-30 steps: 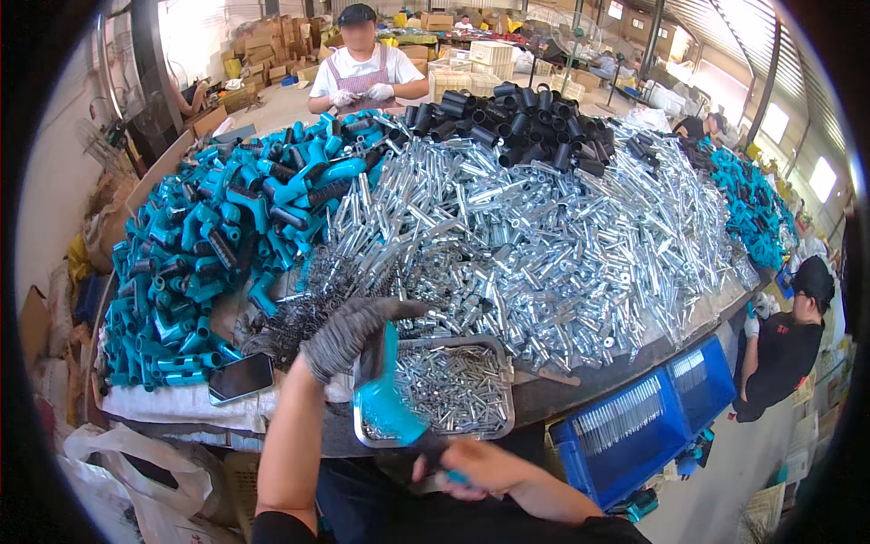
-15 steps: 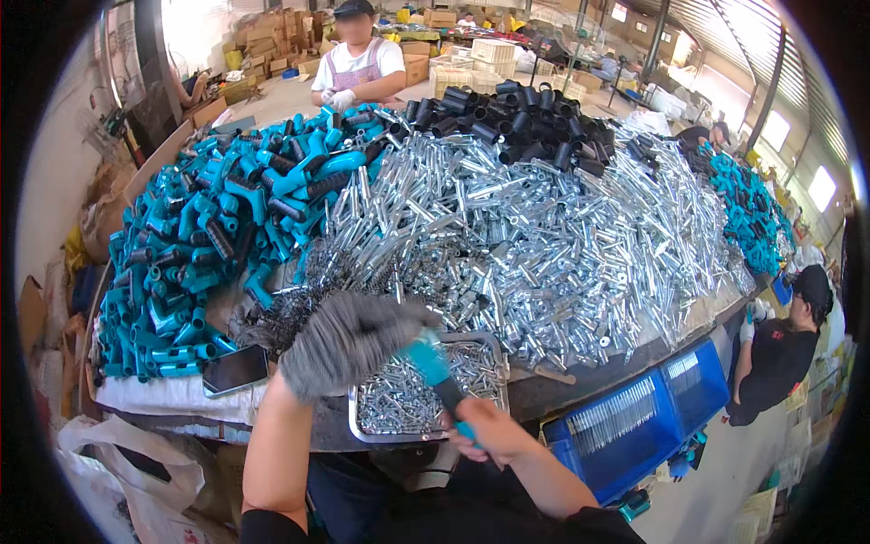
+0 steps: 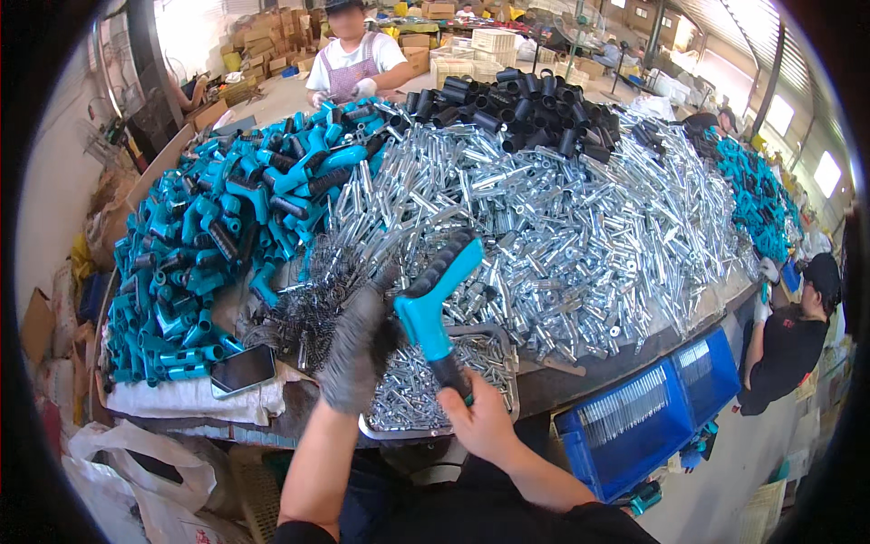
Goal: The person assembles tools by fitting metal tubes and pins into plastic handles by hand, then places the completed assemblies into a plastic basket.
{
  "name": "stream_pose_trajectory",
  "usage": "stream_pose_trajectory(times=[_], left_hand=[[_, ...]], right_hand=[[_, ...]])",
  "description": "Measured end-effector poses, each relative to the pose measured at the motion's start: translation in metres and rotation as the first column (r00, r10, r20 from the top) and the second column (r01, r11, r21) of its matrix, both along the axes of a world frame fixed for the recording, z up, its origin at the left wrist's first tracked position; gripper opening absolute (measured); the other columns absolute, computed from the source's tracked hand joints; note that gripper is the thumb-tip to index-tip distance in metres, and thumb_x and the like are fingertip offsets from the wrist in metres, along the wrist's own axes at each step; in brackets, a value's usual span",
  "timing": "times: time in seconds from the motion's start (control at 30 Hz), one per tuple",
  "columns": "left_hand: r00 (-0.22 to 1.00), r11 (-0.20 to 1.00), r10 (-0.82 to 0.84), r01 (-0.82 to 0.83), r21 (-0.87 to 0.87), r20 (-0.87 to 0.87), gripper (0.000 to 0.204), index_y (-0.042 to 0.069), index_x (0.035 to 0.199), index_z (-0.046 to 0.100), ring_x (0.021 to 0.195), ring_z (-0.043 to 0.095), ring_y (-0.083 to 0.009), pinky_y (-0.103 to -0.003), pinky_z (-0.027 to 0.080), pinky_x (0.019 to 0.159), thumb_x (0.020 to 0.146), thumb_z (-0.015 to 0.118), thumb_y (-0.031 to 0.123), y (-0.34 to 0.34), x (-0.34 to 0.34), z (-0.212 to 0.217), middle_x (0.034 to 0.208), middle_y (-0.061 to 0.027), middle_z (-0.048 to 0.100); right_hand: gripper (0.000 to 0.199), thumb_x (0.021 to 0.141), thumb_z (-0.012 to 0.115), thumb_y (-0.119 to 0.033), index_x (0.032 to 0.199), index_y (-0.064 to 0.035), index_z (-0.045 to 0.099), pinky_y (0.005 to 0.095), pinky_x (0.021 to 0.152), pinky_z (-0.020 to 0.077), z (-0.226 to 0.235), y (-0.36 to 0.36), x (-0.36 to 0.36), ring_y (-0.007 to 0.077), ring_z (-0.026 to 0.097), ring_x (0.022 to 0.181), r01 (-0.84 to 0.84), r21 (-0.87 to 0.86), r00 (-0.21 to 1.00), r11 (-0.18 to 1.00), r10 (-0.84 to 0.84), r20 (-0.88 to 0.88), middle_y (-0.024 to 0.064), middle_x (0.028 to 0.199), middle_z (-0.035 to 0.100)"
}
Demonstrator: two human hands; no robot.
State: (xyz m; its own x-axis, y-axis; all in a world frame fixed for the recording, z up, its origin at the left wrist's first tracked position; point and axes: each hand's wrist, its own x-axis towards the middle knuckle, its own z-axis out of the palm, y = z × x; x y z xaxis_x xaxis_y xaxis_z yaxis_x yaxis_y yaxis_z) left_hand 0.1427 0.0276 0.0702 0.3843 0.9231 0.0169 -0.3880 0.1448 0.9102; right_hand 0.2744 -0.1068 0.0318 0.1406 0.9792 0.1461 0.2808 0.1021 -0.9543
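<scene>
In my bare right hand (image 3: 485,422) is a teal-and-black angled tool handle (image 3: 426,331), gripped by its black lower end. Its bent teal upper part has a black ribbed grip and tilts up to the right over the metal parts. My left hand (image 3: 352,354), in a grey glove, is beside the handle's left side, apart from my right hand. Its fingers stretch up toward the dark coil springs (image 3: 294,317), somewhat blurred, and I see nothing in them. Below both hands sits a metal tray (image 3: 385,435) of small silver parts (image 3: 408,390), partly covered by my hands.
Teal handles (image 3: 195,254) are heaped left, silver metal tubes (image 3: 562,245) centre and right, black sleeves (image 3: 517,113) behind. A phone (image 3: 243,370) lies at the front left edge. Blue bins (image 3: 625,422) stand front right. Co-workers (image 3: 358,68) are across and to the right (image 3: 788,340).
The handle has swung upright and up in my right hand. My left hand has come off its upper end and turned fingers-up toward the springs. The view has shifted slightly.
</scene>
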Motion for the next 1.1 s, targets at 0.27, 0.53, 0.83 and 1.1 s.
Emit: stream_pose_trajectory(times=[0.27, 0.53, 0.83, 1.1], left_hand=[[0.988, 0.997, -0.027, 0.037, 0.069, -0.150, 0.037, -0.001, 0.113, 0.058, 0.091, 0.057, -0.0105, -0.027, 0.046, 0.080, 0.088, 0.064, 0.026, -0.049, 0.007, 0.005, 0.099, -0.0065, 0.065], [0.871, 0.920, -0.310, 0.375, 0.110, -0.381, 0.040, 0.003, 0.121, 0.050, 0.095, 0.058, -0.0159, -0.032, 0.047, 0.083, 0.090, 0.061, 0.025, -0.107, 0.025, -0.037, 0.102, -0.0079, 0.061], [0.997, 0.959, -0.074, 0.079, -0.272, 0.031, 0.046, 0.005, 0.119, 0.051, 0.080, 0.061, -0.0152, -0.028, 0.051, 0.071, 0.091, 0.056, 0.042, -0.101, 0.013, -0.048, 0.091, -0.0045, 0.061], [1.000, 0.941, -0.025, 0.029, -0.336, 0.014, 0.043, 0.007, 0.100, 0.049, 0.056, 0.054, -0.0135, -0.031, 0.051, 0.058, 0.088, 0.057, 0.048, -0.108, 0.018, -0.066, 0.076, -0.0039, 0.054]], right_hand=[[0.039, 0.097, 0.041, -0.044, 0.089, -0.0060, 0.046, 0.0228, 0.036, 0.0308, 0.011, -0.020, -0.003, 0.0076, 0.037, 0.040, -0.493, -0.284, 0.600, 0.823, 0.085, -0.796, 0.0003, 0.058, 0.041], [0.073, 0.087, 0.014, -0.072, 0.095, -0.0089, 0.051, 0.0281, 0.040, 0.0386, -0.006, -0.026, 0.026, 0.0153, 0.049, 0.045, -0.276, -0.409, 0.669, 0.870, -0.131, -0.731, 0.0042, 0.063, 0.051], [0.012, 0.083, 0.060, -0.006, 0.094, -0.0016, 0.064, 0.0321, 0.077, 0.0468, -0.017, -0.046, 0.114, 0.0223, 0.061, 0.088, 0.357, -0.097, 0.910, 0.929, -0.322, 0.260, 0.0117, 0.094, 0.065], [0.027, 0.073, 0.068, -0.009, 0.099, -0.0042, 0.058, 0.0389, 0.082, 0.0426, -0.055, -0.046, 0.151, 0.0304, 0.055, 0.093, 0.470, 0.161, 0.504, 0.868, -0.414, 0.758, 0.0120, 0.093, 0.061]])
